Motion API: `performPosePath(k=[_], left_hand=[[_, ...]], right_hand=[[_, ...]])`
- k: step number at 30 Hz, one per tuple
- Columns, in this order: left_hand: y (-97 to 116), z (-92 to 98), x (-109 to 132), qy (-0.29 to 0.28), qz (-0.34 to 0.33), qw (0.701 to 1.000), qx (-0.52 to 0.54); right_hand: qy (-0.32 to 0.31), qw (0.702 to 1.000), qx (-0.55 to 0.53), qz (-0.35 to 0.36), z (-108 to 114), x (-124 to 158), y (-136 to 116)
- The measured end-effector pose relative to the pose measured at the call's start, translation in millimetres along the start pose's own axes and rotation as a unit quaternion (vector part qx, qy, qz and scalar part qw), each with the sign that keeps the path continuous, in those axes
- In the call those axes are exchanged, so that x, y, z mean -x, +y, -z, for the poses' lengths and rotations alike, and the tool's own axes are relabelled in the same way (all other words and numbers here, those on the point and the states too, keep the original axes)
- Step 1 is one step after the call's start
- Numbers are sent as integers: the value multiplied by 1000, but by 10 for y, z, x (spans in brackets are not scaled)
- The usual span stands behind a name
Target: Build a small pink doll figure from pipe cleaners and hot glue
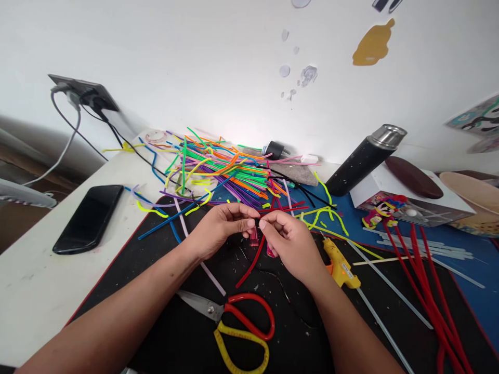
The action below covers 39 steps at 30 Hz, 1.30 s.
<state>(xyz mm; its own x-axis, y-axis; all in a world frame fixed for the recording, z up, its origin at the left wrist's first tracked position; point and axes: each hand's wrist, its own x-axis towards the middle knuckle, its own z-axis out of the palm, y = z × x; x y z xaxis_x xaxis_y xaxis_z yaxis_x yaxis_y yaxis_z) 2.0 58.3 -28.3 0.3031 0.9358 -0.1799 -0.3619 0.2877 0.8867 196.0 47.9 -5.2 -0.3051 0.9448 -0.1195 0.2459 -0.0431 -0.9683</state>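
Observation:
My left hand [230, 224] and my right hand [290, 241] meet over the black mat, both closed in a pinch. Between their fingertips is a small black and pink pipe-cleaner piece [254, 237], partly hidden by the fingers. A bit of brighter pink shows under my right fingers. Just below the hands, a short red pipe cleaner [250, 267] lies on the mat. Scissors [212, 310] with one red and one yellow handle lie open nearer to me. To the right of my right hand is a yellow glue gun [340, 264].
A heap of coloured pipe cleaners [218, 171] lies behind my hands. At the left is a black phone [89, 219]. A black flask [362, 162] leans at the right, near a small colourful figure [384, 212], glue sticks [432, 248] and long red pipe cleaners [432, 296].

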Motion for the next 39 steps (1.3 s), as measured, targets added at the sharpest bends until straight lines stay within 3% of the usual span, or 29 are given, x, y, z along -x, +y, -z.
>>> performPosePath(k=[22,39], left_hand=[[11,-3,12,-21,-10,999,-24],[22,-2,29,-3,-11,999,-48]], right_hand=[[-17,1000,-10,4,-5,3,-25],[-21,999,-45,-18,20,-4,-31]])
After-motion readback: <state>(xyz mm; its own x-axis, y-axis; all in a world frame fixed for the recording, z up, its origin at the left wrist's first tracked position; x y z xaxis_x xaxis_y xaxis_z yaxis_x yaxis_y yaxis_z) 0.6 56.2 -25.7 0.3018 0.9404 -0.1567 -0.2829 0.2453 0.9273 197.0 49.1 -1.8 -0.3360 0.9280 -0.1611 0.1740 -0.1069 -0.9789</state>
